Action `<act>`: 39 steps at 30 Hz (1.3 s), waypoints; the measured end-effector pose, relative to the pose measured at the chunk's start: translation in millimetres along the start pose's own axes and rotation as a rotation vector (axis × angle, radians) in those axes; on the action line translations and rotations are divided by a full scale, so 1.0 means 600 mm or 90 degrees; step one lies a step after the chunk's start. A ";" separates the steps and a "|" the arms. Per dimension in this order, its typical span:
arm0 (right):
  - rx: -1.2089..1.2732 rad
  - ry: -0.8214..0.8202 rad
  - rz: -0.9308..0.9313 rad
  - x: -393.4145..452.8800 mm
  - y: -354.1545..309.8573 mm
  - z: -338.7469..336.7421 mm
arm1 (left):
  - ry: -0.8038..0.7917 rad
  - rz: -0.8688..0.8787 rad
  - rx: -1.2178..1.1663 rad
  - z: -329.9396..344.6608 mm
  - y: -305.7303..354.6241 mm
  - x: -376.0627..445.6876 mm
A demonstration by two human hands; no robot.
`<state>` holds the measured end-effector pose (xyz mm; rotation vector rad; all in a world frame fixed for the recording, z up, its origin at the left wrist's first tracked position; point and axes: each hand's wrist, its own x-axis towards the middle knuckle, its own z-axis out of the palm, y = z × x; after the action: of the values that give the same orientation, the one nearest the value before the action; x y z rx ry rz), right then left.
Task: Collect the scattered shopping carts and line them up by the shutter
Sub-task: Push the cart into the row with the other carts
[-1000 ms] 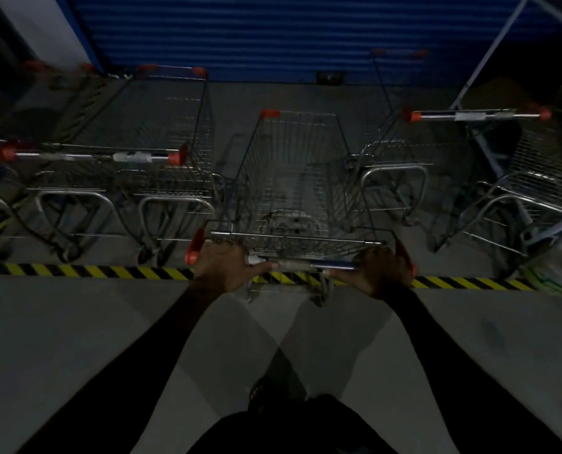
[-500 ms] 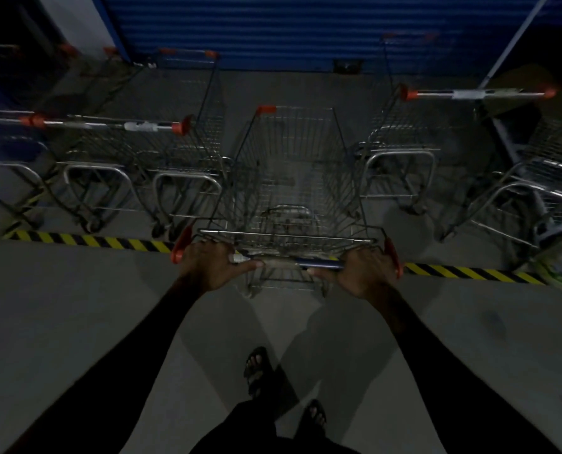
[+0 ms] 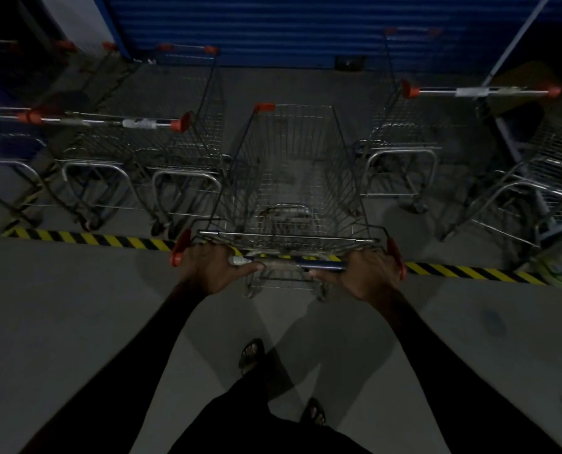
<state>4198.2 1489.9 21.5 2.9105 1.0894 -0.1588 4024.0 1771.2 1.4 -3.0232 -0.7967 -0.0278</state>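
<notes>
Dim loading bay, head view: a person steers a shopping cart [image 3: 292,178] nose-first toward the blue shutter [image 3: 273,27], into the gap between carts already parked there. Left hand [image 3: 207,268] and right hand [image 3: 368,273] each wrap the push handle [image 3: 289,263] near its red end caps, thumbs lying along the bar. The cart's rear wheels sit about on the yellow-black floor stripe [image 3: 109,239]; its front is w/in the row but short of the shutter.

Progress, as judged: well along. At least two carts [image 3: 162,142] stand side by side at left, handles toward the camera, w/ more red-capped frames behind them by the white wall, too dark to count. One cart [image 3: 414,149] stands at right, and another [image 3: 541,178] beyond it sits angled, not squared to the row. Left to do: push this cart fully in level w/ its neighbours, approx. straighten the angled one, fetch any others out of view.

Baskets: the held cart's looks empty, only its folded child seat showing at the rear. The parked baskets appear empty too, though shadow hides parts.
</notes>
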 end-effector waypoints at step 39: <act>-0.057 -0.070 0.056 0.616 -0.006 -0.039 | -0.111 0.067 -0.090 -0.032 -0.124 0.607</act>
<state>4475.1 1735.7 5.5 2.8261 0.9249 -0.2580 4304.2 2014.9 29.1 -3.2314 -0.6713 0.1906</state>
